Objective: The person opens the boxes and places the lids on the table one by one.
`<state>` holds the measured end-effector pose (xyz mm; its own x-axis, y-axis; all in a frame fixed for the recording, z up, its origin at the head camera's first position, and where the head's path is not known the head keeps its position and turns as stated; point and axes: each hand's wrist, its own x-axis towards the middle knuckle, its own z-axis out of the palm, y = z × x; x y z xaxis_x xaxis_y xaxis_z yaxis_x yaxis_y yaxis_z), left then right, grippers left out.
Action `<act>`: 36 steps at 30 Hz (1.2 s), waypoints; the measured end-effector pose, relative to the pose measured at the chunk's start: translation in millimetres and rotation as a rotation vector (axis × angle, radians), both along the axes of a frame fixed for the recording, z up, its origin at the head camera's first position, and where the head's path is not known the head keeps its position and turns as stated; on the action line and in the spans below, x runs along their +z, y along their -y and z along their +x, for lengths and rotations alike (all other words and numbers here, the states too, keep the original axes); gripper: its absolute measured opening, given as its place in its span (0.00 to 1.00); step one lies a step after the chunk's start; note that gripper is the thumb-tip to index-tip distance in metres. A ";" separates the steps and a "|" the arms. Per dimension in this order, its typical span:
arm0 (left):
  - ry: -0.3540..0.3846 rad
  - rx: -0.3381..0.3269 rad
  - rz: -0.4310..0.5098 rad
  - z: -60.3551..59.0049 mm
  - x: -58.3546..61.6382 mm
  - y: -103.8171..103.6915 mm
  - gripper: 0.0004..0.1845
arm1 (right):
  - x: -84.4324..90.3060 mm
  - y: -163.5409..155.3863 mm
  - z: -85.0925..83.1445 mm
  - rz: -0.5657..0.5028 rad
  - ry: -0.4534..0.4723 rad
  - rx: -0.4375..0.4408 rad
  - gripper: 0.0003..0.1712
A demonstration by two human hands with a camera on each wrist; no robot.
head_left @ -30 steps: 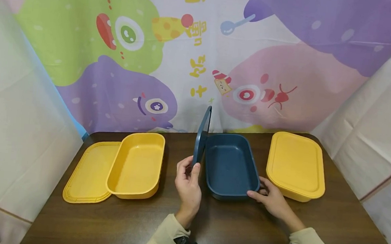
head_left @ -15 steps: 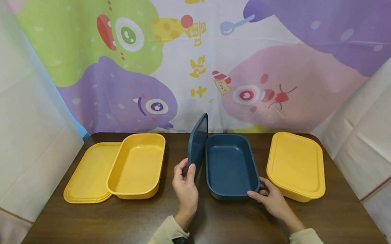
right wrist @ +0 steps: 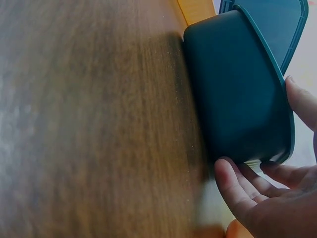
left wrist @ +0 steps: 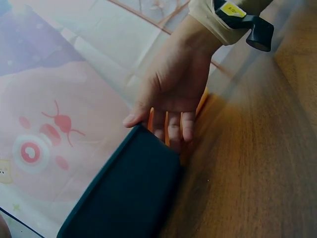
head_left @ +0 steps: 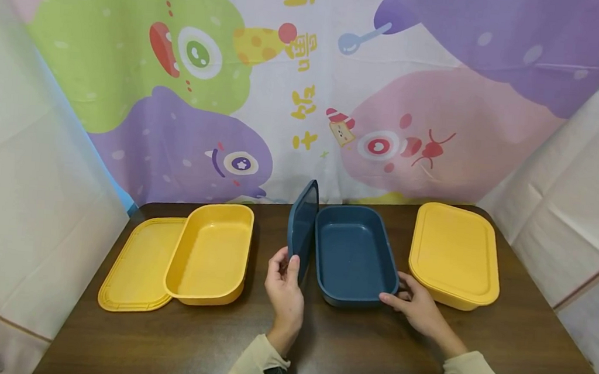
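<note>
L hand (head_left: 285,288) pinches blue lid (head_left: 302,227) upright; R hand (head_left: 417,306), fingers relaxed, steadies blue box (head_left: 354,256). Risk: thin pinch slips, lid drops onto table (head_left: 360,356).

The head view is bright and evenly lit, with soft light from above; the yellow boxes throw only faint shadows on the dark table (head_left: 350,349), and a mild sheen lies on the wood toward 5 o'clock. Straight lines bow outward at the edges, a wide-lens effect. Both wrist views are dimmer and murkier: the tabletop smears into streaky blur, the blue box (right wrist: 237,89) reads nearly black, and the pale backdrop (left wrist: 64,94) at 9 o'clock looks soft, slightly washed out
</note>
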<state>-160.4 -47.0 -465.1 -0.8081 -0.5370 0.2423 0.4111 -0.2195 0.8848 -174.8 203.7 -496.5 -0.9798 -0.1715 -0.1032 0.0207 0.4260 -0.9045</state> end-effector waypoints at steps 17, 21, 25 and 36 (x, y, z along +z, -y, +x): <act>0.000 0.010 -0.026 5.8 -3.9 0.1 0.15 | 0.2 0.4 0.9 -0.004 -0.003 -0.003 0.42; -0.006 0.032 -0.056 9.3 -5.4 3.3 0.14 | 0.3 0.8 1.0 -0.009 -0.002 -0.009 0.42; 0.008 0.035 -0.087 13.4 -6.7 7.4 0.14 | 0.2 0.8 1.3 -0.012 0.004 -0.016 0.42; 0.177 -0.012 -0.116 21.8 -8.2 16.0 0.14 | 2.6 2.1 2.2 -0.002 0.000 -0.036 0.41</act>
<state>-138.6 -63.0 -473.3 -0.8495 -0.5042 0.1553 0.2447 -0.1159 0.9626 -172.6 201.6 -494.0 -0.9853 -0.1364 -0.1031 0.0361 0.4233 -0.9053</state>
